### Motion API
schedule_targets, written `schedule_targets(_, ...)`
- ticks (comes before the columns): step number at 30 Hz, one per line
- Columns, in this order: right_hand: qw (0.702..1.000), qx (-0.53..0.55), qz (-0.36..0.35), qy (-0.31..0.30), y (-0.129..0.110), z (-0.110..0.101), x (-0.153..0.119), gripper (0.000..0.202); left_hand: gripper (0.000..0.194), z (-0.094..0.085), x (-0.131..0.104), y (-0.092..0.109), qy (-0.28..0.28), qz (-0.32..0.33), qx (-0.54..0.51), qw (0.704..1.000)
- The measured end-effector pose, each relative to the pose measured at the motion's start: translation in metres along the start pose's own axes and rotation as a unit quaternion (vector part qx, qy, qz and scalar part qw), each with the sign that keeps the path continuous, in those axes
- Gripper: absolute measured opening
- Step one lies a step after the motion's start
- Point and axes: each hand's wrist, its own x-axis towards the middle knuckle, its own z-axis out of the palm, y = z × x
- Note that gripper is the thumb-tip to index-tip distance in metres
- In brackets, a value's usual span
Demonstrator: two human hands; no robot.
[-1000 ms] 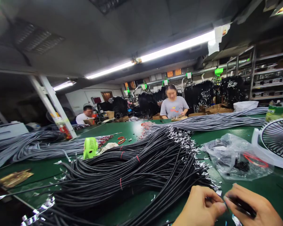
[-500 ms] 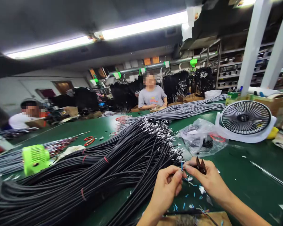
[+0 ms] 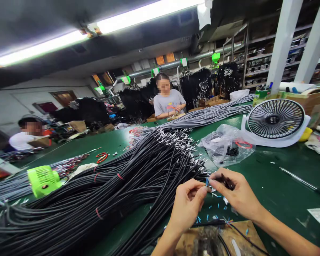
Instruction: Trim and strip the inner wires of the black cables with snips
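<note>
Green tabletop (image 3: pixel 272 177) underlay your left hand (image 3: pixel 186 206), pinching blue wires (image 3: pixel 207 182) at four o'clock, which cutters (image 3: pixel 227 181) jutting from your curled right hand (image 3: pixel 241 195) risked snagging.

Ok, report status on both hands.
Left hand, right hand: fingertips meeting at blue wires. Dark cutters held in right. Blue snippets scattered below; black cables crowd left side.

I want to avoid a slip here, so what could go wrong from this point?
The cutters in the right hand sit close to its fingers and might nick one. The blue wires are thin and pinched at the fingertips, so they could slip. Loose blue scraps below might get mixed in with the black cables nearby.
</note>
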Motion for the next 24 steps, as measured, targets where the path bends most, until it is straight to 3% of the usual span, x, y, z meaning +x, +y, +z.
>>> schedule_targets(6, 0.999, 0.044, 0.008, -0.023, 0.002, 0.011, -0.002, 0.022, 0.031, -0.004, -0.003, -0.002, -0.004, -0.021, -0.050, 0.999)
schedule_targets(11, 0.995, -0.048, -0.036, 0.073, -0.002, 0.008, -0.007, 0.014, 0.022, -0.001, -0.004, 0.000, 0.076, 0.033, 0.014, 0.996)
schedule_targets(14, 0.993, -0.080, -0.081, 0.032, -0.005, 0.005, -0.010, 0.009, 0.018, 0.002, -0.005, 0.001, 0.107, 0.061, 0.058, 0.991)
schedule_targets(17, 0.992, -0.081, -0.091, 0.022, -0.005, 0.002, -0.010, 0.007, 0.018, 0.001, -0.005, 0.004, 0.072, 0.015, 0.058, 0.996)
schedule_targets(20, 0.994, -0.035, -0.095, 0.029, -0.003, 0.001, -0.009, 0.012, 0.030, -0.004, -0.005, 0.008, -0.016, -0.063, 0.032, 0.997)
schedule_targets(22, 0.995, 0.055, -0.075, 0.021, -0.002, 0.003, -0.007, 0.017, 0.039, -0.008, -0.005, 0.009, -0.063, -0.073, 0.003, 0.995)
schedule_targets(24, 0.983, 0.186, -0.003, -0.005, 0.000, 0.007, -0.006, 0.022, 0.040, -0.011, -0.006, 0.008, -0.075, -0.044, -0.026, 0.996)
